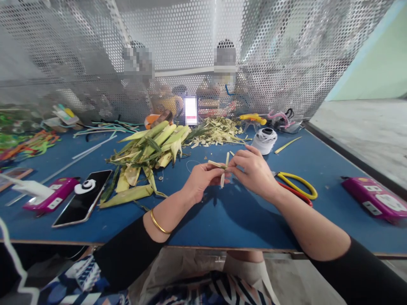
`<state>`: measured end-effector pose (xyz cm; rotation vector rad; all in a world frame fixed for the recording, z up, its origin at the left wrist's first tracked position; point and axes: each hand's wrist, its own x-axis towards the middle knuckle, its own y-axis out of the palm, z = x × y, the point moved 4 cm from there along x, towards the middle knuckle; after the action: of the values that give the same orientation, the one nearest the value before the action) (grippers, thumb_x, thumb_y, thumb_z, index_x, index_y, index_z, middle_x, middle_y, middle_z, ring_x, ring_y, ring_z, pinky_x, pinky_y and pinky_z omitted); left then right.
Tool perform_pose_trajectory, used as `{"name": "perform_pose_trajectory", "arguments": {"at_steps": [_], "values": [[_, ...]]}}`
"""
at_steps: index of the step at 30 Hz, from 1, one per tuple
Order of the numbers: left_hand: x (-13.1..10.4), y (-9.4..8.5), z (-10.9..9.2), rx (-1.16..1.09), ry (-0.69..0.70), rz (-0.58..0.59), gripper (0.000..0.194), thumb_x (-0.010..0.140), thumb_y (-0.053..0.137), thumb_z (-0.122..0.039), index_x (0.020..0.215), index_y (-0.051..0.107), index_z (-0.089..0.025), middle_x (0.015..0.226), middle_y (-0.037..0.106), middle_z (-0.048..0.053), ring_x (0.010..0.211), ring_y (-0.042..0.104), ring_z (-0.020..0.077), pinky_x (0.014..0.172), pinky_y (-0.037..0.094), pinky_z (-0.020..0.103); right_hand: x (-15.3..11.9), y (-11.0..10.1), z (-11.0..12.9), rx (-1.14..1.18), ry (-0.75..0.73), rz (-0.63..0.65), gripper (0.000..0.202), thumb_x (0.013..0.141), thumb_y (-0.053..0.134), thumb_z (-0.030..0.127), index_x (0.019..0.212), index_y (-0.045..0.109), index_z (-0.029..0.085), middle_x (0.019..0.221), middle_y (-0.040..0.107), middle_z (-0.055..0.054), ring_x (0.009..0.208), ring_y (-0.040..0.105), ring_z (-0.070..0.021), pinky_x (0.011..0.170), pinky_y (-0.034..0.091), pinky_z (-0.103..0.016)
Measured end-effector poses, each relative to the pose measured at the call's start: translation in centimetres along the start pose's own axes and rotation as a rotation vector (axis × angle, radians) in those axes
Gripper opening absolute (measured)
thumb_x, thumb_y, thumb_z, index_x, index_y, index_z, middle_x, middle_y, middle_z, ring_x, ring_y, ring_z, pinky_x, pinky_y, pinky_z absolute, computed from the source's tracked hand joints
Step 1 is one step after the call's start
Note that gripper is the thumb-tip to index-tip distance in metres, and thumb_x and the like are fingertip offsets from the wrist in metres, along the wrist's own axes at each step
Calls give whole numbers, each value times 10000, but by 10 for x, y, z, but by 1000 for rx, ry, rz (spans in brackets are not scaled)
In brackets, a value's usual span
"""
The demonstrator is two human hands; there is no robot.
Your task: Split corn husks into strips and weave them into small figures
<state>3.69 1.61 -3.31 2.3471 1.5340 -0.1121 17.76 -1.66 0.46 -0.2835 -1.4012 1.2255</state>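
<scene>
Blue worktop (203, 228). Husks (155, 144) heaped left of centre; chips (219, 130) piled behind. Right hand (252, 171) and left hand (203, 180) nearly meet above worktop, each with thumb and fingers pinching strips (225, 167); strips crossed, perhaps knotted, too small to tell. Scissors (297, 186) beside right hand, spool (264, 141) beyond.

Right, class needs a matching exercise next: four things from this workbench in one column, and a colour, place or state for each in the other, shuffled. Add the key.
1. Scissors
2. Bracelet
3. Spool
4. Husk strips

A. White, standing on the blue table
B. Pale, in the fingers of the left hand and right hand
C. One handle yellow, one red
D. Gold, worn round a wrist

Pairs: 1-C, 2-D, 3-A, 4-B
</scene>
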Motion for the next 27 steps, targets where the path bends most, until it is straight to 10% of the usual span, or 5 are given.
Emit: {"name": "perform_pose_trajectory", "arguments": {"at_steps": [27], "values": [[-1, 3, 2, -37, -26, 19, 105, 721, 715, -185, 804, 719, -121, 724, 741, 76, 649, 700, 178, 751, 546, 329, 1, -2, 2, -57, -134, 22, 236, 900, 491, 173, 724, 641, 220, 777, 623, -2, 792, 575, -164, 1081, 248, -433]]}}
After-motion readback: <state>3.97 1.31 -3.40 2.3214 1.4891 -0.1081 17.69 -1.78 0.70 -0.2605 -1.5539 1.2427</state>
